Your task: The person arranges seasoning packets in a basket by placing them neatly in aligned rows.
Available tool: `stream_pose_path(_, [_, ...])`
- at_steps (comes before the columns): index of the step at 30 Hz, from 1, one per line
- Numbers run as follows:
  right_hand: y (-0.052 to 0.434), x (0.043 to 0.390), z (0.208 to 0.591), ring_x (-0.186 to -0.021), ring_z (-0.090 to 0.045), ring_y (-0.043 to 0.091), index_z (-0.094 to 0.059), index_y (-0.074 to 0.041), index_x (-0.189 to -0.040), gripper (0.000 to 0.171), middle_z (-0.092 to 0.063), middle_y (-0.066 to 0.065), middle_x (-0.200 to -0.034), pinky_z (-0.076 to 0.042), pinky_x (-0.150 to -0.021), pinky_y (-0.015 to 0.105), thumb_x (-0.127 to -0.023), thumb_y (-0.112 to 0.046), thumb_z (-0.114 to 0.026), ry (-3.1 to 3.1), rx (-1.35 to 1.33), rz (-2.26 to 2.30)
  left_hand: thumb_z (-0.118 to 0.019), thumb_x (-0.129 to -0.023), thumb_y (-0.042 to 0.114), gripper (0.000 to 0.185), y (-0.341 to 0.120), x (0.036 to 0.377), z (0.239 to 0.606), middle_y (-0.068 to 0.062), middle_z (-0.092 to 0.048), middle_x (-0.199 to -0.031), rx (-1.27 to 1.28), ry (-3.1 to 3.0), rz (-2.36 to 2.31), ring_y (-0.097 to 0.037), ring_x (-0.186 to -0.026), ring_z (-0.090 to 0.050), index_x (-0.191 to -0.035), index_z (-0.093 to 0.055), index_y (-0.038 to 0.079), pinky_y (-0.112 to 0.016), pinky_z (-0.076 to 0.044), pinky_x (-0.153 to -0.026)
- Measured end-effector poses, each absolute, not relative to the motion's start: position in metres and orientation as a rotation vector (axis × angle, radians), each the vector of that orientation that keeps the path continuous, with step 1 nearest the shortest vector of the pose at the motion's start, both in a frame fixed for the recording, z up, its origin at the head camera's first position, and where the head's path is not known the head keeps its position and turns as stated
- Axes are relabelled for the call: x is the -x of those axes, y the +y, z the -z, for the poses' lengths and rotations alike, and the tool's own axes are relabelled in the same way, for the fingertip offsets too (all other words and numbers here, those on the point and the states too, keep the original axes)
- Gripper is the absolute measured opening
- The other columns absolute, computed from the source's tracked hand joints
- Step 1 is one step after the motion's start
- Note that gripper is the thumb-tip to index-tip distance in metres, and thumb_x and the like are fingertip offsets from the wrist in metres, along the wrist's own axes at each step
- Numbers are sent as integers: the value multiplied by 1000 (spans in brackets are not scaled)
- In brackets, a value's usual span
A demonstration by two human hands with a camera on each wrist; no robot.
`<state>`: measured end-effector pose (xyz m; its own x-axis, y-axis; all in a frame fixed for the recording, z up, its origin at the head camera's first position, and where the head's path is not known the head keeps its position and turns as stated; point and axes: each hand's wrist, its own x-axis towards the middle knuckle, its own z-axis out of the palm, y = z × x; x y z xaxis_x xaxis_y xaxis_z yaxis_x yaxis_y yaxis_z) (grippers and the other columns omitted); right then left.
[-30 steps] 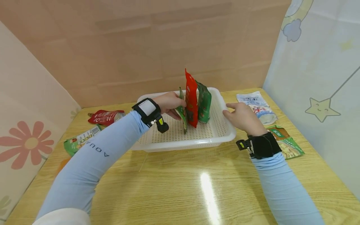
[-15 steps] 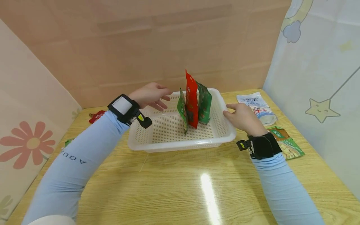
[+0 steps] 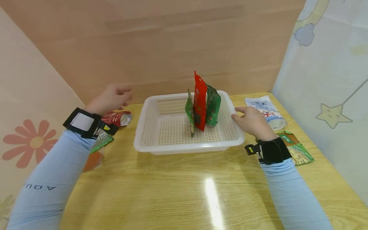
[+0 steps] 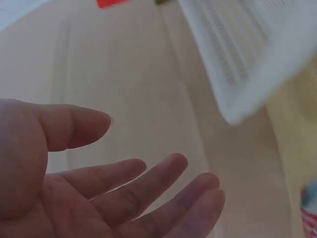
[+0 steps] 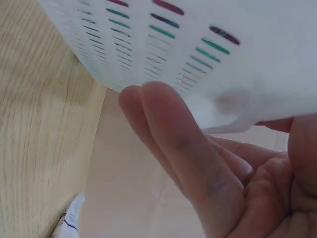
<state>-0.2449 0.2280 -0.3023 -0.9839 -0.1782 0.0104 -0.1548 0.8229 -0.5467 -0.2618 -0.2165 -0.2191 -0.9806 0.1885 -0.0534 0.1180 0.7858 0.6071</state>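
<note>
A white plastic basket (image 3: 175, 147) stands on the table. Upright in its right half are a thin green packet (image 3: 189, 110), a red packet (image 3: 200, 103) and a dark green packet (image 3: 213, 105), side by side. My right hand (image 3: 253, 123) grips the basket's right rim; in the right wrist view its fingers (image 5: 173, 129) lie along the outside wall, and a fingertip shows faintly through the plastic. Off the basket's left side, my left hand (image 3: 110, 99) is in the air with nothing in it, fingers (image 4: 143, 193) loosely spread. Just below it lies a red pouch (image 3: 118, 118).
Left of the basket, a green packet (image 3: 102, 140) and an orange item (image 3: 93, 160) are partly hidden by my left arm. On the right lie a white and blue pouch (image 3: 265, 110) and a green and brown packet (image 3: 297, 148). A paper-covered wall (image 3: 172, 57) closes the back.
My left hand has let go of the thin green packet, which stays standing in the basket, and has moved left, out over the red pouch. My right hand stays on the rim.
</note>
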Motion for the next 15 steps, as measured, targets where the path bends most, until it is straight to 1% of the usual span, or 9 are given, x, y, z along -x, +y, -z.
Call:
stream_pose_path(1, [229,245,302,-92,-62,33,-42,5,-134,52,-59,26,-111,-51,-67,40,-94,-28,-49,2963,274,881,-44,-96,35,55,-224,262,224,-23,-52,-122,-236,2887,-916,-22,-77,-59,-138,-37,0,-26,-50,-61])
stream_pose_path(4, [232,244,303,-90,-62,32,-42,5,-134,52,-59,26,-110,-51,-65,39,-94,-27,-49,2967,278,887,-43,-96,37,58,-248,266,243,-25,-54,-118,-151,2910,-844,-20,-71,-55,-137,-38,-4,-26,-46,-57])
stream_pose_path(6, [234,244,303,-89,-62,32,-42,5,-134,51,-59,26,-110,-50,-63,38,-94,-27,-48,2969,280,891,-42,-95,39,60,-267,269,257,-25,-52,-119,-73,2886,-858,-21,-76,-53,-136,-37,-5,-27,-46,-60])
stream_pose_path(7, [235,244,304,-89,-62,32,-42,5,-134,51,-60,25,-109,-50,-62,37,-94,-27,-48,2970,278,892,-43,-95,41,63,-276,270,265,-25,-54,-114,-29,2867,-867,-23,-76,-53,-137,-37,-5,-28,-46,-62])
stream_pose_path(8, [236,244,304,-89,-62,31,-41,5,-134,51,-60,25,-109,-50,-61,36,-94,-27,-48,2970,277,891,-42,-95,42,63,-285,271,273,-26,-54,-115,6,2847,-886,-25,-81,-53,-136,-38,-6,-30,-48,-66])
stream_pose_path(11, [239,243,305,-88,-63,31,-40,5,-134,52,-60,25,-108,-50,-60,34,-95,-28,-48,2966,283,888,-40,-94,45,68,-309,270,293,-30,-49,-120,95,2775,-917,-34,-96,-54,-137,-34,-8,-37,-51,-76])
stream_pose_path(13, [240,244,305,-87,-63,31,-40,6,-134,53,-60,25,-107,-49,-59,33,-95,-28,-48,2966,284,882,-39,-94,48,74,-322,270,304,-33,-46,-123,157,2711,-968,-40,-100,-54,-138,-28,-10,-42,-50,-81])
stream_pose_path(14, [241,244,305,-86,-63,30,-40,6,-134,53,-60,25,-107,-49,-59,33,-95,-29,-47,2968,285,877,-38,-94,49,76,-326,269,309,-33,-40,-129,189,2678,-1003,-41,-105,-52,-138,-25,-12,-44,-49,-83])
stream_pose_path(15, [242,244,305,-85,-63,29,-40,6,-134,53,-61,25,-107,-48,-58,33,-95,-29,-47,2973,285,871,-39,-92,52,81,-330,270,313,-34,-39,-130,225,2658,-1025,-41,-104,-53,-138,-23,-13,-44,-49,-83])
